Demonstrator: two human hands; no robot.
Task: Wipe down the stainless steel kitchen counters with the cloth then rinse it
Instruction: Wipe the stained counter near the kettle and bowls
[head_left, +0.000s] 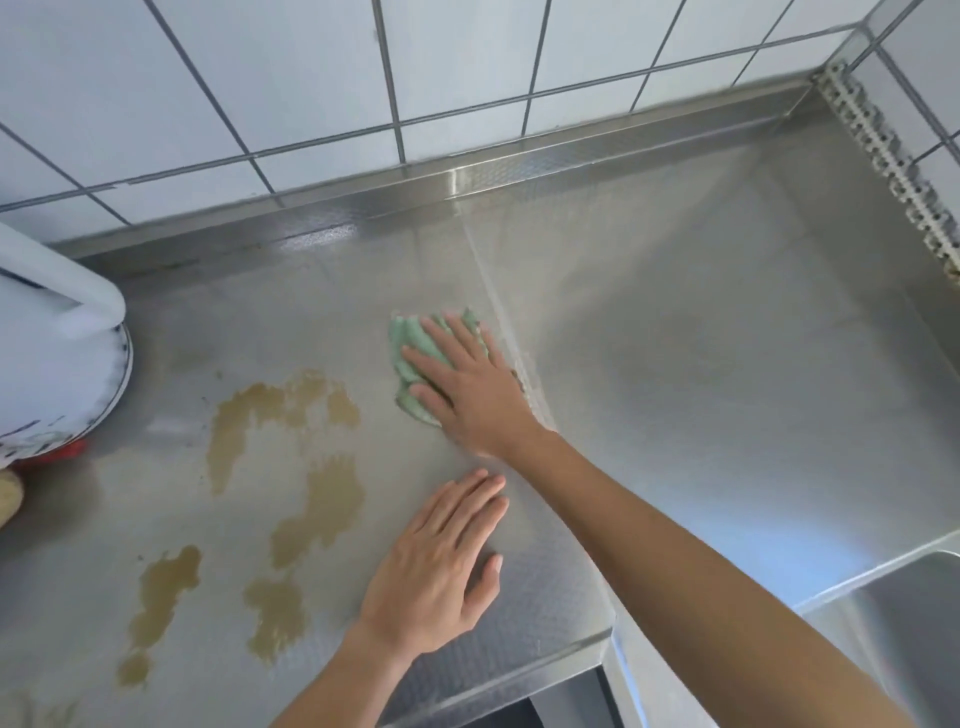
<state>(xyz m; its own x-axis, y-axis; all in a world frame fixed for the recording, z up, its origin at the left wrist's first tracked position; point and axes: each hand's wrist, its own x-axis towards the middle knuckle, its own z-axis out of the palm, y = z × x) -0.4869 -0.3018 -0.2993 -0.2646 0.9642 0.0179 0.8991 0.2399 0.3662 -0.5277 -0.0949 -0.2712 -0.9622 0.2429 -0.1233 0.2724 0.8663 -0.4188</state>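
Observation:
A green cloth (408, 358) lies flat on the stainless steel counter (701, 338), just left of a seam between two counter sections. My right hand (470, 387) presses down on the cloth with its fingers spread, covering most of it. My left hand (441, 566) rests flat on the counter nearer the front edge, fingers together, holding nothing. Brown liquid stains (291, 410) spread over the counter to the left of both hands, reaching toward the front left.
A white appliance (57, 332) stands at the left edge with something red under it. White tiled wall (363, 78) runs behind the counter. A perforated metal strip (893, 161) lines the right wall. A sink basin (893, 623) opens at the lower right.

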